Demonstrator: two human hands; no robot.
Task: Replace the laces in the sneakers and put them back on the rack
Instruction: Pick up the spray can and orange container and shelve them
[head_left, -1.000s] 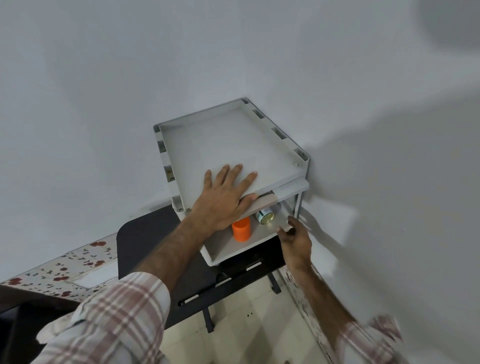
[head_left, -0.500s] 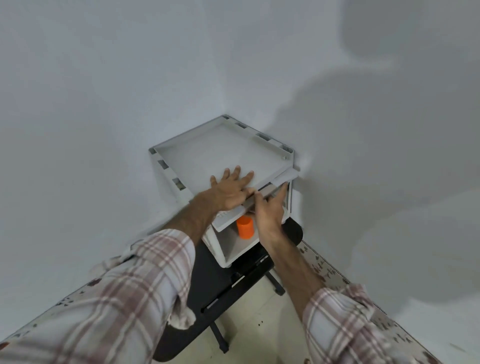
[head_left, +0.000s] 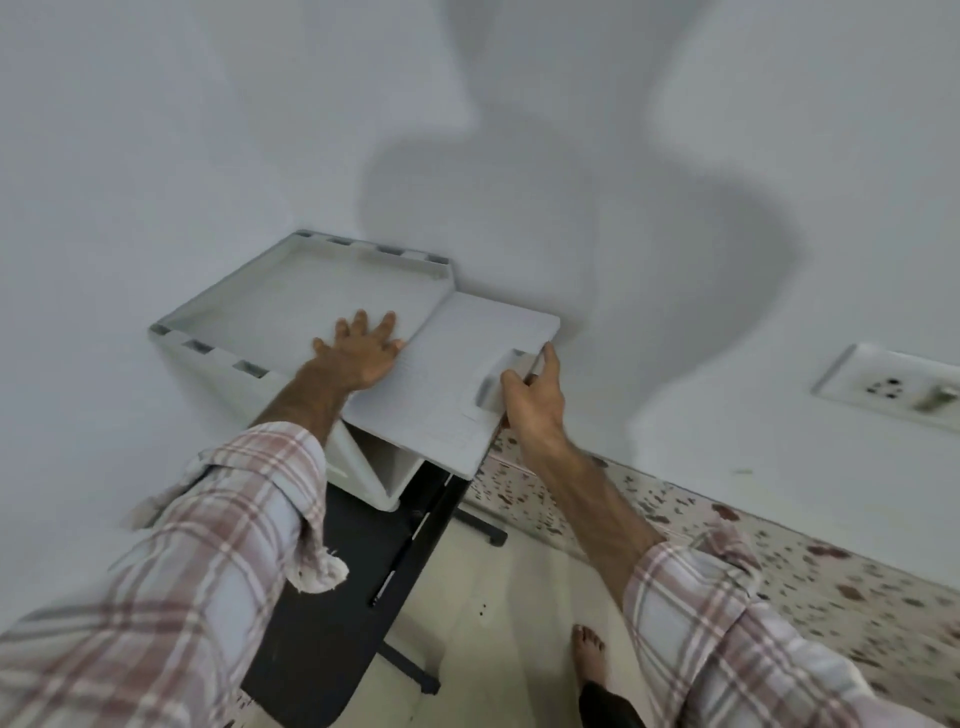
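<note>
With no sneakers in sight, his left hand (head_left: 363, 347) lies flat and open on the rack (head_left: 291, 296) top while his right hand (head_left: 530, 397) grips the raised door (head_left: 457, 374) at three o'clock, which could drop if that grip slips.

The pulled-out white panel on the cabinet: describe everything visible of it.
The white panel is flat, matte and looks like plastic, with rounded corners and a recessed handle near its front edge. It sticks out level from under the cabinet's tray top. The right hand grips its handle edge; the left hand rests flat beside it on the tray top.
</note>
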